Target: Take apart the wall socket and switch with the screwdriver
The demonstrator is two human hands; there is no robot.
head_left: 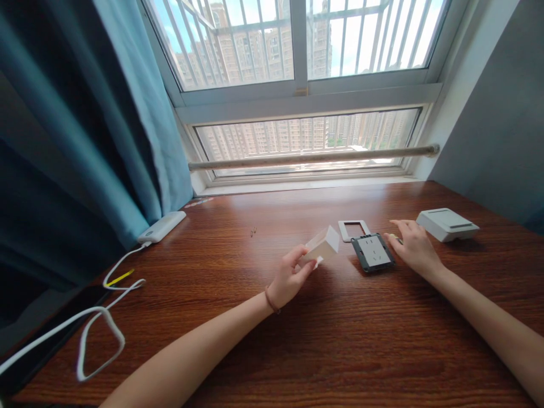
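Note:
My left hand [293, 275] is closed around a small white box [322, 247], held tilted above the table with the thumb in front. To its right lies a wall socket [374, 251] with a white face and a dark surround. A thin white frame [342, 231] rests just behind the socket. My right hand [412, 245] is beside the socket's right edge, with thumb and fingers closed about a small yellowish thing, mostly hidden. I cannot make out its kind.
Small screws [253, 232] lie on the brown wooden table [212, 272]. At the right stands a white boxy case [447, 222]. A white device [162, 226] with a looping white cable [104, 310] is on the left, near a yellow stick [121, 278] and the blue curtain [164, 141].

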